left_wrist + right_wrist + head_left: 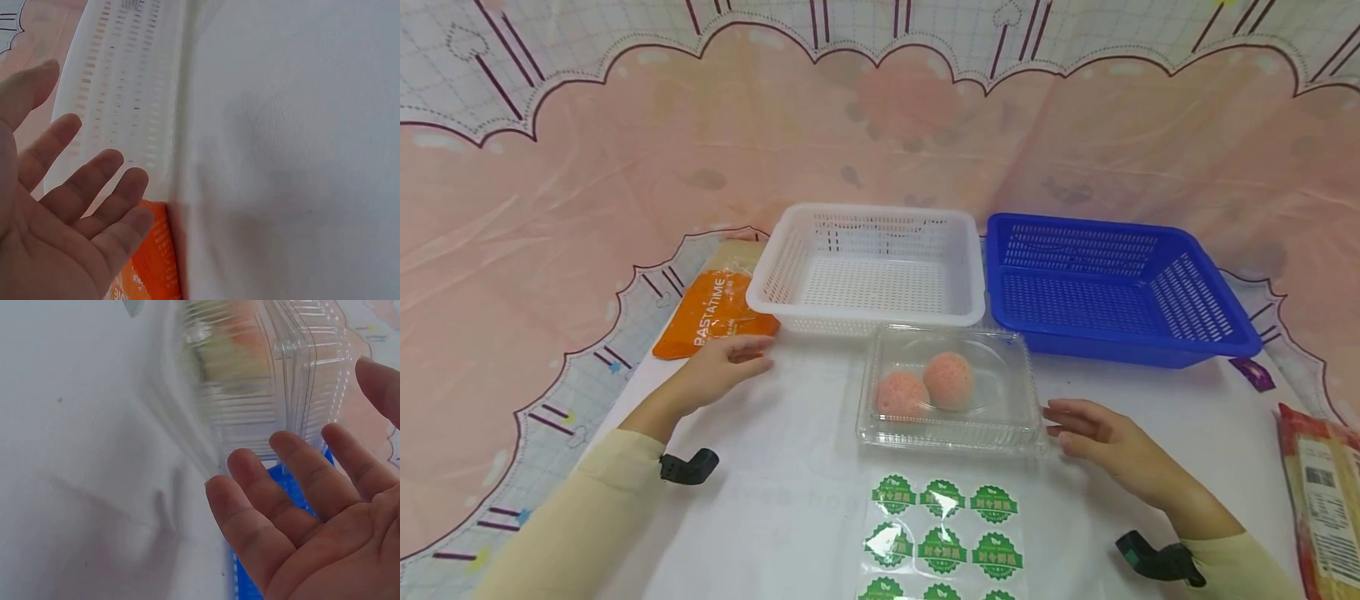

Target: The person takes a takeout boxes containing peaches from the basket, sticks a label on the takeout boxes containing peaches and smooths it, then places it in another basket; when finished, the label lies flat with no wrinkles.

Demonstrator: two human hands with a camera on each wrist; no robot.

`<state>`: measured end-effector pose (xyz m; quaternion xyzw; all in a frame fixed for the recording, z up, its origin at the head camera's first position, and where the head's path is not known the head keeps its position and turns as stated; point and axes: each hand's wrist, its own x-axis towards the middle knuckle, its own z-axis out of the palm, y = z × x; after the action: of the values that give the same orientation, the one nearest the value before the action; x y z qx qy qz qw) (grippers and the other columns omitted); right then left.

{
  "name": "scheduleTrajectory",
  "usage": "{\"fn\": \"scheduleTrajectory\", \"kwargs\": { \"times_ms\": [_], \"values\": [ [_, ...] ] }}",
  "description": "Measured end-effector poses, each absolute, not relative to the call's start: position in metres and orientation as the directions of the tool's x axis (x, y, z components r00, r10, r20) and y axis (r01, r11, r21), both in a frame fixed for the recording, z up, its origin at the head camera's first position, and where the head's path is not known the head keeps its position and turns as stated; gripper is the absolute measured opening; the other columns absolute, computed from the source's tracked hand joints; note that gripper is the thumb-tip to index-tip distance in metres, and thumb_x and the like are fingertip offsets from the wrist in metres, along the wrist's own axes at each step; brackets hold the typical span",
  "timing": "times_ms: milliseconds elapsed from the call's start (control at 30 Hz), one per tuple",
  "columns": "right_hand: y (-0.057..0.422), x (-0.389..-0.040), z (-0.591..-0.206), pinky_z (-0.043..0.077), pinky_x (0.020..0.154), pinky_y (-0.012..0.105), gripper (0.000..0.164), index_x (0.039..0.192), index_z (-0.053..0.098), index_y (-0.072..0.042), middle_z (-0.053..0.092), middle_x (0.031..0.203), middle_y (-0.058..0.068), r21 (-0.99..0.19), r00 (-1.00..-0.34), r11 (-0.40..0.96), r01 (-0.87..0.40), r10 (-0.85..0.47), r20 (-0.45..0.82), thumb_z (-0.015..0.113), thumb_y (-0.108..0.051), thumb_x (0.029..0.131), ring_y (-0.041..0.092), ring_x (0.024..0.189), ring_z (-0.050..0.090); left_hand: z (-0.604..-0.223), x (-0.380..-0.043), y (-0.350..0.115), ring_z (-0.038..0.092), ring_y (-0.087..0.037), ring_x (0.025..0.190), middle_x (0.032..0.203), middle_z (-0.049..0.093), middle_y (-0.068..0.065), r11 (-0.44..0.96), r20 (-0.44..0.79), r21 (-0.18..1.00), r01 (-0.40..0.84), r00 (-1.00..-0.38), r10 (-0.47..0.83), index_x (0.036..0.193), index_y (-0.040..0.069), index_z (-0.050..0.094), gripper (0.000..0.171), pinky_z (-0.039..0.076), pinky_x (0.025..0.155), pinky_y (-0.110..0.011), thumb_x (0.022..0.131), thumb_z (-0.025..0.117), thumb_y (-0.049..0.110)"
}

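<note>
A clear plastic clamshell box [1000, 400] with its lid down sits mid-table, and two pinkish peaches [948, 381] show inside it. My right hand [1108, 442] is just off the box's right side, fingers relaxed and holding nothing; in the right wrist view its fingertips [228, 494] are close to the ribbed box wall. My left hand [718, 375] hovers in front of an orange pasta bag [715, 304], palm bare and fingers loosely spread. Below the box lies a sheet of green round stickers [942, 550], cut off by the lower frame edge.
Behind the box stand a white plastic basket [880, 319] and, to its right, a blue basket [1120, 346]. A red-and-yellow package [1326, 500] with a barcode lies at the right edge. A small purple packet [1253, 374] is beside the blue basket. Patterned cloth hangs behind.
</note>
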<state>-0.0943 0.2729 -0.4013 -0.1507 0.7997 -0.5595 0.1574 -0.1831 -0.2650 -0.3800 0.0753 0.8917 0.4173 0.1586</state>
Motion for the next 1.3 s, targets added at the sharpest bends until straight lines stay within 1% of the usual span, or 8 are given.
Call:
{"fn": "scheduleTrajectory", "kwargs": {
  "times_ms": [333, 400, 567, 633, 767, 967, 1200, 1300],
  "values": [
    [0.288, -0.091, -0.401, 0.051, 0.089, 0.02, 0.042, 0.139, 0.047, 0.012, 0.053, 0.136, 0.032, -0.938, -0.868, 0.342, -0.059, -0.482, -0.122, 0.055, -0.008, 0.103, 0.006, 0.114, 0.062, -0.379, -0.167, -0.248, 0.05, -0.038, 0.131, 0.144, 0.052, -0.02, 0.557, -0.264, 0.83, 0.039, -0.852, 0.452, 0.145, 0.0, 0.049, 0.054, 0.043, 0.105, -0.053, 0.099, 0.065, 0.024],
    [0.29, -0.091, -0.401, 0.051, 0.089, 0.022, 0.04, 0.137, 0.049, 0.012, 0.057, 0.135, 0.025, -0.942, -0.847, 0.333, -0.044, -0.512, -0.141, 0.055, -0.008, 0.103, 0.008, 0.114, 0.063, -0.379, -0.165, -0.245, 0.052, -0.037, 0.129, 0.143, 0.053, -0.02, 0.542, -0.27, 0.839, 0.047, -0.829, 0.489, 0.143, -0.002, 0.05, 0.054, 0.043, 0.105, -0.051, 0.098, 0.065, 0.023],
    [0.296, -0.092, -0.402, 0.052, 0.091, 0.024, 0.036, 0.136, 0.05, 0.012, 0.064, 0.132, -0.006, -0.967, -0.779, 0.25, -0.053, -0.616, -0.117, 0.051, 0.0, 0.102, 0.012, 0.116, 0.063, -0.382, -0.161, -0.238, 0.054, -0.034, 0.127, 0.139, 0.057, -0.017, 0.538, -0.306, 0.841, 0.047, -0.78, 0.546, 0.139, -0.002, 0.055, 0.049, 0.042, 0.106, -0.051, 0.098, 0.066, 0.022],
    [0.297, -0.092, -0.403, 0.051, 0.091, 0.024, 0.037, 0.137, 0.048, 0.012, 0.062, 0.133, -0.011, -0.975, -0.75, 0.214, -0.052, -0.653, -0.104, 0.05, 0.002, 0.102, 0.012, 0.118, 0.062, -0.383, -0.159, -0.235, 0.054, -0.034, 0.127, 0.137, 0.059, -0.015, 0.547, -0.323, 0.836, 0.047, -0.764, 0.559, 0.137, 0.0, 0.058, 0.046, 0.041, 0.106, -0.053, 0.097, 0.066, 0.021],
    [0.298, -0.092, -0.403, 0.05, 0.093, 0.023, 0.039, 0.14, 0.045, 0.014, 0.061, 0.136, -0.01, -0.984, -0.704, 0.177, -0.035, -0.702, -0.102, 0.048, 0.004, 0.102, 0.01, 0.12, 0.06, -0.385, -0.154, -0.228, 0.056, -0.033, 0.125, 0.134, 0.062, -0.013, 0.556, -0.36, 0.83, 0.043, -0.72, 0.593, 0.134, 0.004, 0.062, 0.042, 0.042, 0.105, -0.054, 0.096, 0.067, 0.022],
    [0.296, -0.092, -0.406, 0.049, 0.094, 0.023, 0.039, 0.139, 0.045, 0.015, 0.062, 0.136, -0.006, -0.991, -0.672, 0.132, -0.03, -0.736, -0.078, 0.047, 0.006, 0.101, 0.013, 0.12, 0.06, -0.389, -0.149, -0.218, 0.057, -0.033, 0.123, 0.134, 0.061, -0.013, 0.522, -0.373, 0.853, 0.032, -0.661, 0.651, 0.132, 0.002, 0.063, 0.042, 0.046, 0.103, -0.05, 0.095, 0.069, 0.02],
    [0.289, -0.087, -0.407, 0.05, 0.095, 0.025, 0.04, 0.141, 0.049, 0.008, 0.06, 0.138, 0.004, -0.997, -0.643, 0.082, 0.0, -0.763, -0.063, 0.046, 0.007, 0.101, 0.016, 0.122, 0.06, -0.391, -0.142, -0.208, 0.056, -0.034, 0.124, 0.134, 0.061, -0.014, 0.482, -0.362, 0.876, 0.031, -0.618, 0.698, 0.132, 0.0, 0.062, 0.042, 0.046, 0.103, -0.049, 0.094, 0.069, 0.017],
    [0.286, -0.085, -0.409, 0.049, 0.096, 0.026, 0.04, 0.141, 0.051, 0.006, 0.06, 0.139, 0.005, -0.997, -0.63, 0.073, 0.029, -0.773, -0.075, 0.046, 0.007, 0.101, 0.017, 0.122, 0.06, -0.392, -0.139, -0.203, 0.057, -0.032, 0.123, 0.133, 0.062, -0.013, 0.483, -0.376, 0.875, 0.018, -0.602, 0.704, 0.132, 0.0, 0.063, 0.042, 0.047, 0.102, -0.047, 0.094, 0.069, 0.017]
  ]
}}
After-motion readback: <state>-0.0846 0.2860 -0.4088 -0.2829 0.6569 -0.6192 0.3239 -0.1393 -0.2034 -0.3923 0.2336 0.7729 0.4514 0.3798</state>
